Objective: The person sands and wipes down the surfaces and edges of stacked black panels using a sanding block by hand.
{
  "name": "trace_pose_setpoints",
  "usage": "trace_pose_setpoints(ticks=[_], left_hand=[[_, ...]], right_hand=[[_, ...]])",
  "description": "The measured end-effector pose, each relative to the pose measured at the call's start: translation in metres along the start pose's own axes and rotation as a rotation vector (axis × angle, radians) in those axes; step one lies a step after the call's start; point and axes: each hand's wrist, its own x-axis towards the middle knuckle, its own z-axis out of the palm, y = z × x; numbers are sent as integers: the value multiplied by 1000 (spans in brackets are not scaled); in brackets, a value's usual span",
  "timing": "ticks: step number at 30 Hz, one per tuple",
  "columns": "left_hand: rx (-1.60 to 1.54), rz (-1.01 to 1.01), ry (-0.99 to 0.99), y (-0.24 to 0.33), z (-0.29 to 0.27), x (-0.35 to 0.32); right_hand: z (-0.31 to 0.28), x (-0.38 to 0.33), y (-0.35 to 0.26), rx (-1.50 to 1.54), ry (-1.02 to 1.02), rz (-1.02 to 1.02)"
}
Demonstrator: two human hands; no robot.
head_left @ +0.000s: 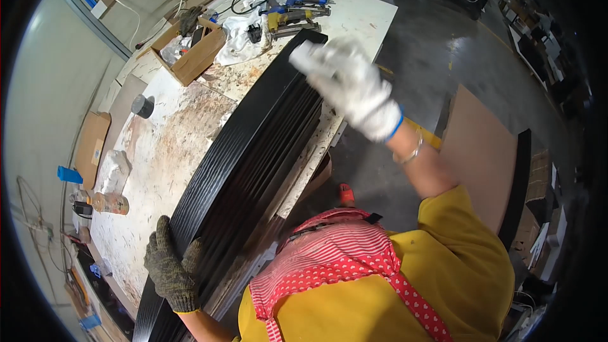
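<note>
A long stack of black, ridged strips lies diagonally along the near edge of the white worktable. On its near end rests my left hand in a dark grey-green knit glove, thumb spread from the fingers, palm down on the strips. Over the far end is my right hand in a white glove with a blue cuff, slightly blurred. Its fingers are curled, and a whitish piece juts out toward the strips; whether this is a cloth or part of the glove is unclear.
The worktable is stained brown. On it are a wooden box of odds and ends, a white rag, nail guns, a dark round container and a plastic bottle. A brown board stands at right.
</note>
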Motion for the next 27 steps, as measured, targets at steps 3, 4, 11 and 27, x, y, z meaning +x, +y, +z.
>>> trace_pose_setpoints(ticks=[3,4,11,27], left_hand=[[24,-26,-5,3,0,1],[56,29,46,2,3,1],[38,-22,-20,4,-2,1],[111,43,89,0,0,-3]], right_hand=[[-6,3,-3,-348,55,178],[-3,-1,-4,-492,57,-100],[20,-22,-60,-202,-148,-100],[20,-6,-51,-694,-41,-344]])
